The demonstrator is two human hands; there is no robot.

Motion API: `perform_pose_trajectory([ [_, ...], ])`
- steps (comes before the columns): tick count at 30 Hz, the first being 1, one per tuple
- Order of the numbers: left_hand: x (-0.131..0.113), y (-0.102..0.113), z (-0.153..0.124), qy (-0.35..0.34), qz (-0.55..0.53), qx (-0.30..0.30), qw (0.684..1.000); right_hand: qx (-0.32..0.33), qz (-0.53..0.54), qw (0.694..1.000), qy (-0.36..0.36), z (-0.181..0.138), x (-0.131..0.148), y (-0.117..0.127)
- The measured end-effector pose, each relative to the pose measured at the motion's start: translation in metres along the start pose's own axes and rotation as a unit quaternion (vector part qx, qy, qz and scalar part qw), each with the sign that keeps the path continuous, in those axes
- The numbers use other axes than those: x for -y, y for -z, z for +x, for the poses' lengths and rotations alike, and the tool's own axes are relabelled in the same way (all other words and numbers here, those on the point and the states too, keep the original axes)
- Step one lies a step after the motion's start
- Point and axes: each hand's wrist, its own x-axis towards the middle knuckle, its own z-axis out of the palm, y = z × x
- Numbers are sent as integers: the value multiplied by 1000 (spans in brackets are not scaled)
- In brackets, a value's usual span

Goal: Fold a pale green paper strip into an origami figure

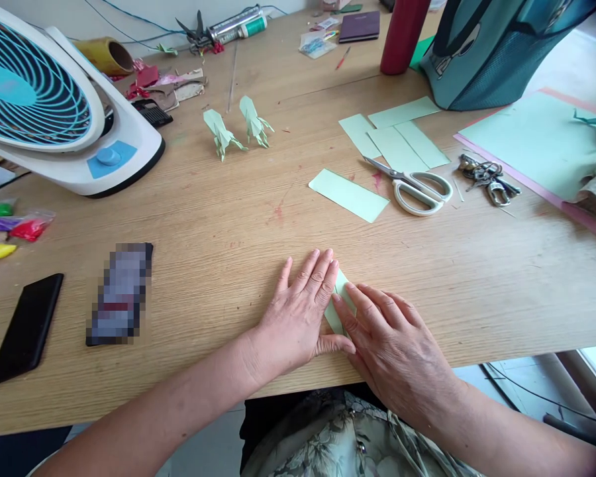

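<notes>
A narrow strip of folded pale green paper (338, 301) lies on the table near its front edge, partly hidden under both hands. My left hand (302, 308) rests flat on the strip's left side, fingers stretched out and thumb reaching right. My right hand (387, 331) presses on the strip's right side with its fingers bent slightly and laid against the paper. Beyond the hands lies a loose pale green paper rectangle (348, 195), beside white-handled scissors (417, 189). Two folded green paper figures (222, 134) stand farther back.
More green rectangles (402, 142) overlap behind the scissors, with keys (487, 177) to their right. A fan (124, 149) stands at left, two phones (27, 328) nearer. A red bottle (402, 36) and teal bag (477, 66) stand at the back. Large green sheets (531, 136) lie right.
</notes>
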Motion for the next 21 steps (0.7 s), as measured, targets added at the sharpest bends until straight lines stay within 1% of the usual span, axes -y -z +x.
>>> perform_pose_trajectory([
  [4, -1, 1, 1, 5, 4, 7, 1000, 28, -4, 1000, -3, 2, 0, 5],
  [8, 1, 1, -7, 7, -8, 9, 1000, 39, 3, 999, -6, 2, -1, 5],
  [14, -4, 2, -17, 28, -23, -6, 999, 20, 17, 1000, -7, 0, 1, 3],
  [17, -7, 1, -16, 44, -33, -27, 998, 14, 26, 1000, -10, 0, 1, 2],
  [21, -4, 0, -11, 53, -56, -84, 994, 12, 48, 999, -3, -2, -3, -1],
])
